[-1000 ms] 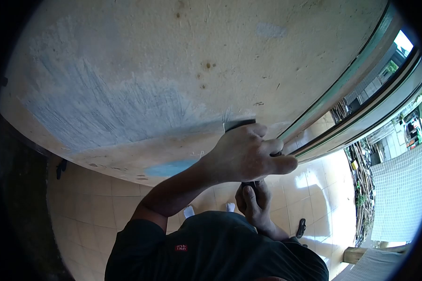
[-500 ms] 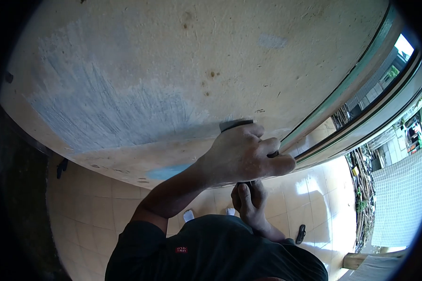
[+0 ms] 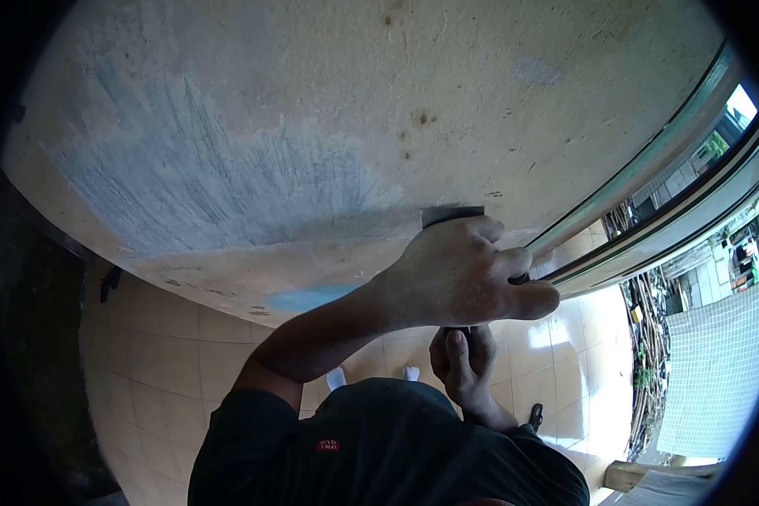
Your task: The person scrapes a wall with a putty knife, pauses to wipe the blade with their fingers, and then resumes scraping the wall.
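My left hand, dusty and closed, grips a scraper whose wide dark blade rests against the beige wall. A dark bit of the tool shows between its fingers at the right. Just below, my right hand is closed, with its thumb up, around something dark that is mostly hidden. To the left of the blade lies a broad patch of bluish-white filler with streaks across it. Under the patch, a light blue spot shows on the wall.
A green-edged window frame runs along the right of the wall. Below are a tiled floor, a black sandal, a pile of sticks, a white mesh sheet and a wooden beam end.
The view has turned slightly, so wall and hands appear farther right. The scraper blade stays near the same wall spot, but more of its face shows. Both hands remain closed.
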A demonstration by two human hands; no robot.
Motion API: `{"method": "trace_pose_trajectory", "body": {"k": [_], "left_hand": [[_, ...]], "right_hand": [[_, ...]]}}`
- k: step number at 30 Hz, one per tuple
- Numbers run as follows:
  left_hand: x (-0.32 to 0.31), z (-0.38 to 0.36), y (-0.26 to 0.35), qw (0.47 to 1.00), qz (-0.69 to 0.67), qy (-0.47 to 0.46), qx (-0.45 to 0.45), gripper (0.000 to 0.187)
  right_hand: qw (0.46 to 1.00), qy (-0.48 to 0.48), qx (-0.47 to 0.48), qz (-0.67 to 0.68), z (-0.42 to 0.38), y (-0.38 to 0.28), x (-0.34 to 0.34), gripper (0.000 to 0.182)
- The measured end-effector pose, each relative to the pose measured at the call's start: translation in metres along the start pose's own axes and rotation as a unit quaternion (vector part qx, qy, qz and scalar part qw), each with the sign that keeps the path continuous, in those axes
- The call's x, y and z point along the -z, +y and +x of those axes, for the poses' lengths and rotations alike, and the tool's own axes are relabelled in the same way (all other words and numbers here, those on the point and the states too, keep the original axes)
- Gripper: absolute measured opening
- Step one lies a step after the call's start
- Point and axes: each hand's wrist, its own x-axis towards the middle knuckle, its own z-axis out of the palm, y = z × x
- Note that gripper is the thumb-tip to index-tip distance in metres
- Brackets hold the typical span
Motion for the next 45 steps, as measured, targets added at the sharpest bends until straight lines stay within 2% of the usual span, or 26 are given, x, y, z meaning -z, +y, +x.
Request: {"method": "trace_pose_trajectory", "body": {"k": [2,6,9,12,15,21,23,24,26,27,29,30,34,36,37,39,41,43,45], "left_hand": [[-0.008,-0.012,0.003,1.0,0.002,0.005,0.01,0.02],[-0.006,-0.005,-0.007,1.0,0.008,0.024,-0.005,0.02],[-0.007,-0.001,-0.004,0.999,0.012,0.051,-0.005,0.02],[-0.01,-0.017,0.003,0.999,-0.027,0.026,0.014,0.021],[-0.015,-0.015,-0.002,1.0,0.001,0.024,0.008,0.023],[-0.02,-0.006,0.004,0.999,0.012,0.034,0.012,0.025],[-0.023,-0.007,0.009,0.997,-0.033,0.068,0.016,0.025],[-0.028,-0.012,0.014,0.997,-0.033,0.069,0.011,0.025],[-0.044,-0.032,0.026,0.995,-0.08,0.021,0.055,0.041],[-0.055,-0.041,0.03,0.996,-0.077,0.017,0.052,0.041],[-0.071,-0.056,0.036,0.989,-0.106,0.077,0.069,0.024],[-0.068,-0.057,0.039,0.988,-0.119,0.06,0.073,0.025],[-0.054,-0.038,0.05,0.985,-0.137,0.072,0.071,0.021],[-0.047,-0.029,0.057,0.985,-0.147,0.078,0.043,0.018],[-0.045,-0.027,0.06,0.986,-0.144,0.071,0.04,0.018],[-0.042,-0.025,0.069,0.985,-0.167,0.031,0.04,0.018],[-0.039,-0.021,0.075,0.984,-0.171,0.006,0.053,0.018],[-0.045,-0.021,0.079,0.981,-0.18,-0.005,0.077,0.022],[-0.048,-0.018,0.077,0.979,-0.184,-0.031,0.078,0.025]], "right_hand": [[0.997,0.02,-0.058,0.042,-0.008,0.0,-0.004,0.024],[0.999,0.027,-0.025,-0.001,0.007,-0.002,-0.006,0.024],[0.998,0.008,-0.056,0.019,0.009,-0.002,0.0,0.022],[0.99,0.036,-0.129,0.034,-0.013,0.001,-0.008,0.021],[0.989,0.038,-0.14,0.025,-0.001,0.0,-0.009,0.02],[0.995,0.042,-0.092,0.009,0.004,-0.01,0.006,0.033],[0.99,-0.016,-0.139,0.034,-0.005,-0.011,0.02,0.017],[0.99,-0.015,-0.134,0.033,-0.012,-0.009,0.026,0.017],[0.973,0.007,-0.209,0.099,-0.027,0.0,0.037,0.027],[0.973,0.006,-0.206,0.103,-0.032,0.002,0.043,0.027],[0.962,-0.01,-0.236,0.137,-0.043,0.005,0.057,0.037],[0.963,-0.02,-0.234,0.134,-0.049,0.009,0.064,0.045],[0.973,-0.024,-0.195,0.121,-0.059,0.009,0.078,0.046],[0.98,-0.02,-0.166,0.107,-0.064,0.009,0.083,0.046],[0.986,-0.013,-0.14,0.089,-0.068,0.01,0.087,0.046],[0.982,-0.021,-0.154,0.104,-0.079,0.021,0.103,0.047],[0.994,0.005,-0.106,0.036,-0.082,0.024,0.104,0.048],[0.991,0.024,-0.124,0.046,-0.082,0.027,0.098,0.051],[0.993,0.083,-0.074,-0.026,-0.075,0.03,0.083,0.05]]}}
